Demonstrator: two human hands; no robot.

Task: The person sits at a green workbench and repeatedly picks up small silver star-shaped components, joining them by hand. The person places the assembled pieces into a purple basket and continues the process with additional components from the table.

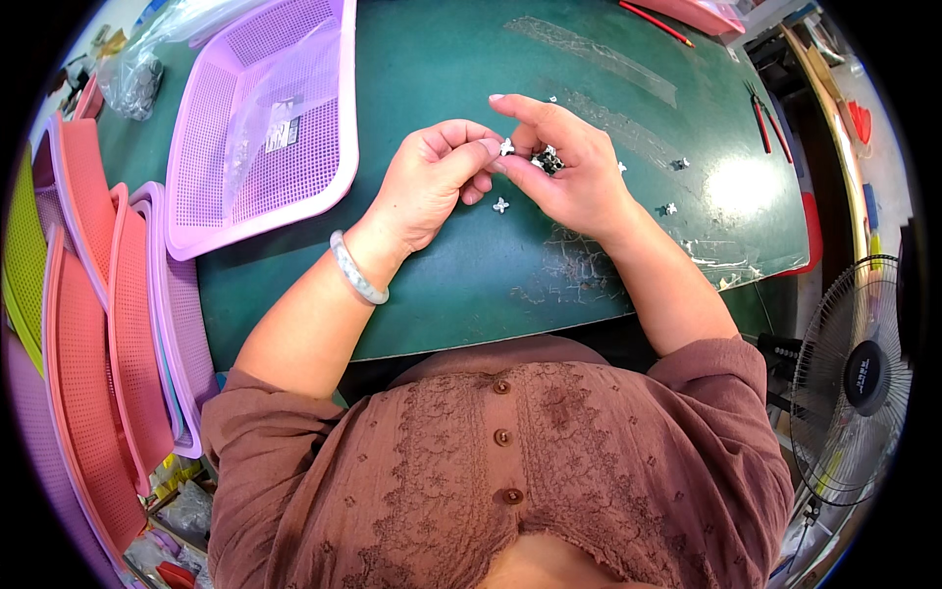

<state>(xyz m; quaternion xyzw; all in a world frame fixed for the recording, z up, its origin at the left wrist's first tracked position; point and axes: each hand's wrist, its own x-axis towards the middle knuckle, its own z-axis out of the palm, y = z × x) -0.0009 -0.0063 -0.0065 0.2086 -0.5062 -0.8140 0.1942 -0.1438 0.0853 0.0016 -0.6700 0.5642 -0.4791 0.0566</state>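
Note:
My left hand (442,177) is closed, thumb and forefinger pinching a small white cross-shaped piece (506,147). Close beside it, my right hand (579,167) curls round a cluster of small black-and-white pieces (548,160), partly hidden by the thumb and palm. The right thumb tip almost meets the left fingers, while the right forefinger arches above. Just below the hands, another small white piece (501,205) lies on the green table (461,294). More of these lie to the right, including a white piece (670,209) and a darker one (680,164).
A purple mesh basket (339,187) holding a clear plastic bag (294,108) stands at the left. Stacked pink baskets (137,344) crowd the left side. Red-handled pliers (762,123) and a red pen (657,25) lie on the far right. A fan (849,383) stands at right.

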